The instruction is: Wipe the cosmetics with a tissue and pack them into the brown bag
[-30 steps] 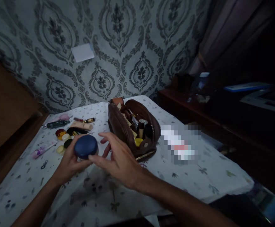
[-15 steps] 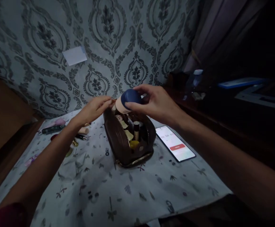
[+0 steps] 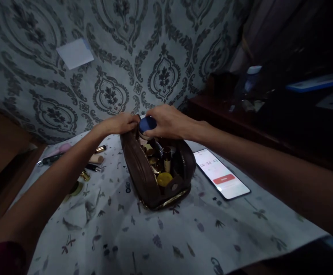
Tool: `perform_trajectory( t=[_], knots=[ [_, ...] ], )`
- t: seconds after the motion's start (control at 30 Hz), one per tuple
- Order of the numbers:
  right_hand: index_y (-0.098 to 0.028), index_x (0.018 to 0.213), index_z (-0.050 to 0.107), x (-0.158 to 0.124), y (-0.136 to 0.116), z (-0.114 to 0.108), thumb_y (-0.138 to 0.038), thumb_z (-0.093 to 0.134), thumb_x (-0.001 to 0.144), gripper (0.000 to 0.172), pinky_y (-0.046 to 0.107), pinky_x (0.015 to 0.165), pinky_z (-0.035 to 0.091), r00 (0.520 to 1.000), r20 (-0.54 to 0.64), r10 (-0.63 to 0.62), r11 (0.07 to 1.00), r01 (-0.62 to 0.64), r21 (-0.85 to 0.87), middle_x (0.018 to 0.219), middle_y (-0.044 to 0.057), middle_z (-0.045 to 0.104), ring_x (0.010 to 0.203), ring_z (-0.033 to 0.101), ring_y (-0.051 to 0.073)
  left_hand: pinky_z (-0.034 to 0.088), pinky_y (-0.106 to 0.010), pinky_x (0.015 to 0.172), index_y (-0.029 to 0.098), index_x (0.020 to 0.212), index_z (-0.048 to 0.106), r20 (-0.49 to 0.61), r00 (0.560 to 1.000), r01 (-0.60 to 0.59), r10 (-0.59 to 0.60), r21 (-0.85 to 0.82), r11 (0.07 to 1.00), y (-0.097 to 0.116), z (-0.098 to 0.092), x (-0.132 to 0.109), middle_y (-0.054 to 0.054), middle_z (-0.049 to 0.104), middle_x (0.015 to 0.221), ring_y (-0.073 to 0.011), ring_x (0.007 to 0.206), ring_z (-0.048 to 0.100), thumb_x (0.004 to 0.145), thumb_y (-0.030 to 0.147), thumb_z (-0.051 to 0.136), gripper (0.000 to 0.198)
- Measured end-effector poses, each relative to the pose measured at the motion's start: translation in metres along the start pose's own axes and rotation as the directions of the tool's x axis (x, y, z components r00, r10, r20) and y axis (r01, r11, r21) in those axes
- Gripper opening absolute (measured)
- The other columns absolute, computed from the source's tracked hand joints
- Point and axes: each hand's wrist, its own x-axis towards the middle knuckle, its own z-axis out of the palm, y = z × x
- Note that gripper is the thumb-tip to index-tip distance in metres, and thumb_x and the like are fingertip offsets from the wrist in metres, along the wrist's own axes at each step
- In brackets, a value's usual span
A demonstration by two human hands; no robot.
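A brown zippered pouch (image 3: 139,164) stands open on the patterned cloth. Inside it are a small bottle (image 3: 167,160), a yellow round item (image 3: 164,179) and several other small things. My right hand (image 3: 168,121) grips a blue-lidded jar (image 3: 147,125) at the pouch's far end, partly inside the opening. With its fingers closed on the pouch's far left rim, my left hand (image 3: 122,123) is just beside the jar.
A lit phone (image 3: 223,173) lies right of the pouch. Cosmetics, including a black pen (image 3: 93,167) and a gold tube (image 3: 100,149), lie on the left. A bottle (image 3: 250,78) stands at the back right. White paper (image 3: 75,53) is on the patterned backdrop.
My right hand has lowered the jar into the far end of the pouch. The left hand stays at the rim, and the camera view has shifted closer.
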Motion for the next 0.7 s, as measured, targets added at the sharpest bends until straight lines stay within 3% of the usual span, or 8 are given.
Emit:
perform_trajectory(
  t=[0.2,0.37,0.53,0.7],
  knots=[
    [-0.008,0.103,0.069,0.018,-0.005,0.006,-0.033,0.069,0.080,0.035,0.025,0.058,0.037,0.981,0.178,-0.084,0.993,0.096,-0.065,0.093,0.013,0.071,0.082,0.066,0.022,0.032,-0.026,0.057,0.014,0.074,0.067,-0.097,0.985,0.144,-0.142,0.012,0.990,0.006,-0.002,-0.016,-0.002,0.055,0.058,-0.0145,0.056,0.046,0.089,0.031,0.039,0.036],
    [-0.008,0.113,0.067,0.037,-0.004,0.022,-0.026,0.068,0.081,0.037,0.024,0.064,0.042,0.966,0.235,-0.109,0.991,0.124,-0.050,0.097,0.012,0.071,0.088,0.067,0.023,0.028,-0.028,0.055,0.015,0.061,0.060,-0.167,0.957,0.234,-0.236,-0.035,0.972,0.012,0.004,-0.021,-0.001,0.047,0.053,-0.0130,0.052,0.038,0.091,0.032,0.038,0.042],
    [-0.011,0.113,0.068,0.049,-0.006,0.036,-0.019,0.068,0.078,0.036,0.024,0.068,0.046,0.955,0.285,-0.077,0.994,0.096,-0.053,0.102,0.012,0.071,0.091,0.068,0.023,0.033,-0.026,0.060,0.014,0.075,0.067,-0.175,0.970,0.155,-0.167,-0.080,0.985,0.012,0.007,-0.020,-0.002,0.057,0.062,-0.0153,0.061,0.049,0.091,0.030,0.035,0.039],
    [-0.011,0.109,0.070,0.055,-0.004,0.039,-0.017,0.072,0.071,0.038,0.023,0.069,0.047,0.947,0.309,-0.089,0.994,0.107,-0.040,0.092,0.009,0.073,0.084,0.069,0.021,0.039,-0.026,0.067,0.015,0.092,0.069,-0.194,0.977,0.060,-0.084,-0.127,0.990,0.008,0.007,-0.020,-0.002,0.065,0.076,-0.0172,0.070,0.057,0.090,0.033,0.035,0.039]
  ],
)
